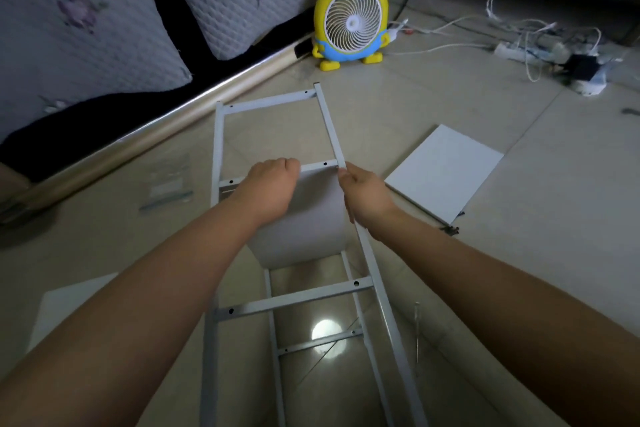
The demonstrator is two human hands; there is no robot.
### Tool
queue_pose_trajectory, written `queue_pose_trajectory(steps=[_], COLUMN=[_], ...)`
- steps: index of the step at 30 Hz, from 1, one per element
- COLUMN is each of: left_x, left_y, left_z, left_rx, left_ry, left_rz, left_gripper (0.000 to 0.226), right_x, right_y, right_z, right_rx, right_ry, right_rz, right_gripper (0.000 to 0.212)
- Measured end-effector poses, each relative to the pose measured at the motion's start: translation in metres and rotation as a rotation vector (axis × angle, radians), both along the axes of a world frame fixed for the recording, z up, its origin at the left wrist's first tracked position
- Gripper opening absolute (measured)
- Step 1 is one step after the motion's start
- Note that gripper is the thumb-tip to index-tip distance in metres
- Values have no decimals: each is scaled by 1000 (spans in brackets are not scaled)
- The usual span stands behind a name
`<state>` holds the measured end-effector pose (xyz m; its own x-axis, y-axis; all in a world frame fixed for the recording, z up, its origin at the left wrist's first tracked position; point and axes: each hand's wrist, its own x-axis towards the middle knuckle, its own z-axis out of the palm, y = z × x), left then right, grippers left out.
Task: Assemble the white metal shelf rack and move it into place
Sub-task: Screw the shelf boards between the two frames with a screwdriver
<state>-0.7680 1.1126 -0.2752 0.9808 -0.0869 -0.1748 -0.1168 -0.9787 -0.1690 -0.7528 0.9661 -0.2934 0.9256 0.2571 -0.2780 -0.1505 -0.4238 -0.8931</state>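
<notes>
From where I stand, the white panel [304,218] fills the gap between the left hand [273,184] and the right hand [363,198]. Past the knuckles, the frame [270,102] has an open bay. A loose board [446,170] crowds the right hand's outer side. A plastic bag [169,184] and the sofa rail [156,132] hem in the left hand's outer side.

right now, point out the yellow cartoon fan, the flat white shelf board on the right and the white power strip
yellow cartoon fan [352,23]: head view, hub of grille
flat white shelf board [445,172]: head view, middle of top face
white power strip [507,49]: head view, left end
</notes>
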Motion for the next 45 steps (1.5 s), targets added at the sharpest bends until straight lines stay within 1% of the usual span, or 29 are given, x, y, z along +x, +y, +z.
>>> queue_pose_trajectory(steps=[4,9,11,15,22,26,30,35,39,41,43,45], left_x=[11,28,32,34,39,37,31,23,19,15,11,11], left_y=[3,-1,0,2,-5,-4,1,8,10,12,14,17], left_z=[0,4,6,14,17,22,19,12,14,11,8,4], left_rx=[3,16,23,20,44,29,10,-21,-37,-49,-48,-68], left_ry=[-38,-2,17,96,183,221,190,133,138,113,70,54], left_rz=[-21,-36,-9,82,151,133,63,17,-12,-41,-77,-93], left_gripper=[32,32,33,28,28,27,24,25,29,28,25,22], right_x=[10,24,27,28,27,23,17,8,3,-1,-7,-11], right_y=[4,2,6,15,16,15,15,11,12,12,12,11], right_z=[-7,-14,-18,-22,-17,-14,-13,-5,10,12,11,9], right_rx=[60,109,102,56,-31,-46,-8,-3,24,-15,-64,-63], right_ry=[-4,-5,-39,-99,-88,-57,-41,15,94,57,6,-3], right_rz=[-49,-87,-80,-51,-10,-8,-45,-69,-125,-124,-109,-118], right_gripper=[34,35,37,28,36,39,37,28,37,39,36,35])
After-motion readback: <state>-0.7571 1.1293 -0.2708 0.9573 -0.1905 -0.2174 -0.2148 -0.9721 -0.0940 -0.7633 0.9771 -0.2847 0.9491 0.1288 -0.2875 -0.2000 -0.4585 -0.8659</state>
